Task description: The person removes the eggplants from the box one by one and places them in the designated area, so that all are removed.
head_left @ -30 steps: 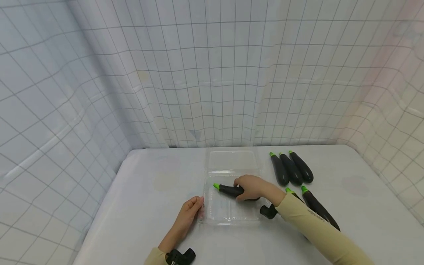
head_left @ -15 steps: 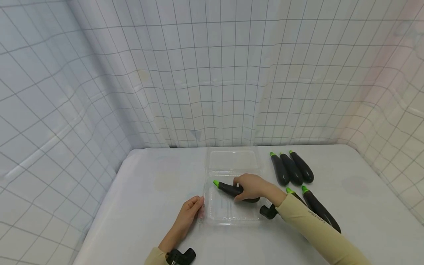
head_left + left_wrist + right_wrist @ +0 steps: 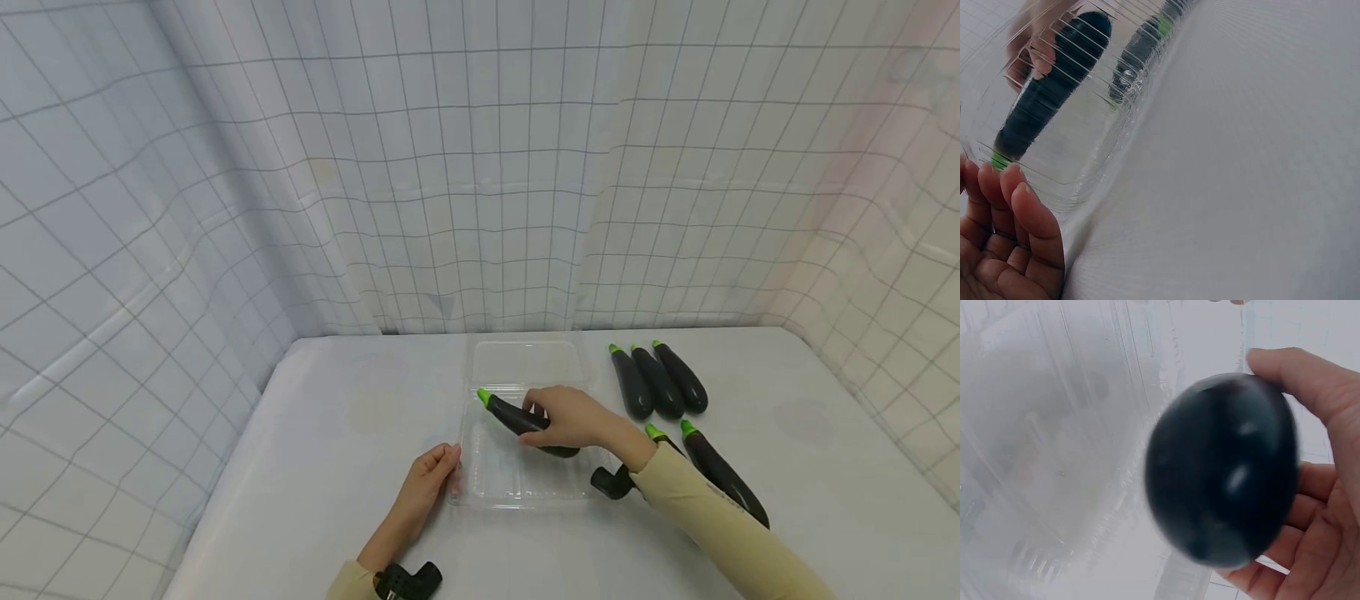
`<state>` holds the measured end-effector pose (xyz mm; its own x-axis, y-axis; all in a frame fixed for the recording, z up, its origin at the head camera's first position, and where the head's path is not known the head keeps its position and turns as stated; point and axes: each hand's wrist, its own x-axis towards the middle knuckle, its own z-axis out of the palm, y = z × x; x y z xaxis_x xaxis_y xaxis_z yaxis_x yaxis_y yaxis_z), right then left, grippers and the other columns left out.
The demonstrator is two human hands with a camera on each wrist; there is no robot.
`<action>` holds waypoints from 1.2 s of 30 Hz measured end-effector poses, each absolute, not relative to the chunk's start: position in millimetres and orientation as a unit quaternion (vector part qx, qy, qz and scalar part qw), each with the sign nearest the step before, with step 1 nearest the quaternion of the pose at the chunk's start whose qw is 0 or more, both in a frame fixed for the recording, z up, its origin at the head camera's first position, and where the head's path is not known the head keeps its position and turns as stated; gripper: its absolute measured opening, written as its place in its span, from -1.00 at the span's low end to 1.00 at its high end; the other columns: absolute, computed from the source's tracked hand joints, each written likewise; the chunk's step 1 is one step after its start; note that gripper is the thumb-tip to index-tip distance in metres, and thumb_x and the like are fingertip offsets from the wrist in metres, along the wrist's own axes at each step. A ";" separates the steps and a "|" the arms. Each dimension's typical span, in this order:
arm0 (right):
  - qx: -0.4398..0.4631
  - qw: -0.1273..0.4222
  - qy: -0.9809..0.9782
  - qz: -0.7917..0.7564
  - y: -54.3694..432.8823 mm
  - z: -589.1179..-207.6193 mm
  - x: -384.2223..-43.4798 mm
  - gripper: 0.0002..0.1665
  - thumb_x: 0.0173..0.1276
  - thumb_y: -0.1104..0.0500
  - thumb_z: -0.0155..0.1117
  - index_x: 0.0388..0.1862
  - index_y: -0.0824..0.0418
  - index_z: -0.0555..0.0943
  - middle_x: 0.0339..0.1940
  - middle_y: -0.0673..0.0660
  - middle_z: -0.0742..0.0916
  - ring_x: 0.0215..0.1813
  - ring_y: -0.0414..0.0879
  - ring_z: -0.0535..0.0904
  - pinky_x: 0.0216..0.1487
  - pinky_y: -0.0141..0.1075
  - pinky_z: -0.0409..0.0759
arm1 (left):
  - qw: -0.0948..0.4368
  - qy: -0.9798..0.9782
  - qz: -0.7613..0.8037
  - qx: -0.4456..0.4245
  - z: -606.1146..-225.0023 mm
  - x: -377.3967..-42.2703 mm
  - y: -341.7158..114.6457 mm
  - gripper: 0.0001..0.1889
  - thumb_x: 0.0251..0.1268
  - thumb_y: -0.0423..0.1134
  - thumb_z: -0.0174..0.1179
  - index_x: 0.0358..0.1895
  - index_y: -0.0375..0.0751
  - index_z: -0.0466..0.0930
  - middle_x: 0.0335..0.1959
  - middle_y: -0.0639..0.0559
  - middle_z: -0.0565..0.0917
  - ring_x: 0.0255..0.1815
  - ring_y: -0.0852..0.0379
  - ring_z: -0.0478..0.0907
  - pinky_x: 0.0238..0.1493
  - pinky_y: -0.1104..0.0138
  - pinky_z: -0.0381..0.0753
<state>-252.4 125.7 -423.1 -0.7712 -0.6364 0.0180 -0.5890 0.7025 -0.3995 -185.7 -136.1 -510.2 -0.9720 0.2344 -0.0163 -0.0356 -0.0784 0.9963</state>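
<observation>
My right hand [image 3: 572,417] grips a dark eggplant [image 3: 506,415] with a bright green stem end, its thumb and fingers on either side of the middle. The eggplant lies slantwise over the base of a clear plastic clamshell box [image 3: 487,479], stem toward the far left; I cannot tell whether it touches the bottom. Its rounded end fills the right wrist view beside the thumb [image 3: 1300,372]. At the box's near left side, my left hand [image 3: 429,482] holds the edge with bent fingers. Through the transparent wall, the left wrist view shows the eggplant [image 3: 1038,115].
The box's lid [image 3: 528,362] is folded back, away from me. Three eggplants [image 3: 660,383] lie side by side at the right rear. Nearer, another eggplant [image 3: 723,475] and one partly hidden by my right sleeve [image 3: 720,525] lie on the white table [image 3: 330,433].
The eggplant's stem end has swung toward the far side of the box and slightly left. My right hand has moved a little with it. The left hand and box stay in place.
</observation>
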 end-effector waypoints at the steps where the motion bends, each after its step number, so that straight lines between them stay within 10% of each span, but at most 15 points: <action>1: -0.332 0.057 0.920 -0.198 125.8 -422.8 -252.1 -0.48 0.16 -0.23 0.36 -0.08 0.09 0.58 -0.29 -0.07 0.64 -0.32 -0.24 0.51 -0.29 -0.31 0.48 | 0.093 0.671 0.732 0.071 -510.2 -185.6 -136.0 -0.65 0.44 -0.06 0.05 -0.45 -0.25 0.36 -0.57 0.04 0.36 -0.55 0.21 0.33 -0.48 0.43 0.36; 36: -0.288 -0.195 0.881 -0.322 162.7 -406.9 -237.8 -0.51 0.14 -0.07 0.43 -0.07 0.19 0.54 -0.35 -0.05 0.63 -0.44 -0.30 0.47 -0.47 -0.36 0.47 | 0.089 0.676 0.728 0.069 -512.1 -186.2 -136.0 -0.67 0.44 -0.08 0.04 -0.44 -0.24 0.37 -0.55 0.05 0.36 -0.52 0.22 0.33 -0.48 0.44 0.36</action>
<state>-237.8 162.7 -406.9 -0.7582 -0.3807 0.5294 -0.6324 0.6273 -0.4545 -186.2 -136.0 -512.1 -0.9747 0.2227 -0.0201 -0.0365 -0.0702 0.9969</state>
